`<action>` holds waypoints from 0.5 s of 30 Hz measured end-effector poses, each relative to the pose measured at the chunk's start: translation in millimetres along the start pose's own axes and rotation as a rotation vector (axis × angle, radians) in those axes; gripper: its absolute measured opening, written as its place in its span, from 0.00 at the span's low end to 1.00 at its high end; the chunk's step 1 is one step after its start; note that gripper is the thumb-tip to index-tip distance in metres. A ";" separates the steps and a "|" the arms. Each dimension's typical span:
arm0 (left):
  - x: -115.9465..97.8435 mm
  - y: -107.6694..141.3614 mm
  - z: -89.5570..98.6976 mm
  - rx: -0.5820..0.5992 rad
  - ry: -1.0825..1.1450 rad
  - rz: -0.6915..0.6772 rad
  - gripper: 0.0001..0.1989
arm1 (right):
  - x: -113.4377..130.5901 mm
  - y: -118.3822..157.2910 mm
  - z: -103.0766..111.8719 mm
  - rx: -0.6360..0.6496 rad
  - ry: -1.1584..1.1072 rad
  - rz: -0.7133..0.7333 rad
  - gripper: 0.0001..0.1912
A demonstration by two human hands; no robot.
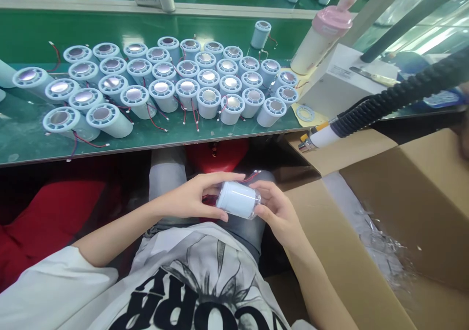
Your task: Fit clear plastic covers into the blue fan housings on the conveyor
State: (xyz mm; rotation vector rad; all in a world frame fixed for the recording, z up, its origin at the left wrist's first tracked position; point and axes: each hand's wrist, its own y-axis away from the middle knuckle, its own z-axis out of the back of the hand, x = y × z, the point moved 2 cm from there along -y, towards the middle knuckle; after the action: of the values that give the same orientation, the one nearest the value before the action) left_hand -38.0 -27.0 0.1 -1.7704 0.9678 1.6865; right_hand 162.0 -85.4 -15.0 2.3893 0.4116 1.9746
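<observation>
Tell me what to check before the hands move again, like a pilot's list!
1. Left hand on the blue cylinder: ok.
2. Right hand at its other end: ok.
3. Clear film around the cylinder: ok.
4. Film snug all round: cannot tell, the underside is hidden.
5. Red wires tucked in: not ok, they stick out past the cylinder.
6. Box open: ok, with clear plastic inside.
</observation>
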 end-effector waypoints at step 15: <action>0.1 -132.7 1.8 0.157 -0.148 -0.208 0.29 | -18.1 -32.1 74.2 -0.423 -0.139 0.207 0.18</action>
State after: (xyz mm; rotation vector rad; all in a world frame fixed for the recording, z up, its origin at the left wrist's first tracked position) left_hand 64.1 56.4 -15.1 -1.5627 0.7985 1.5421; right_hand 224.5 -46.8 -53.1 2.3395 -0.2454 1.7269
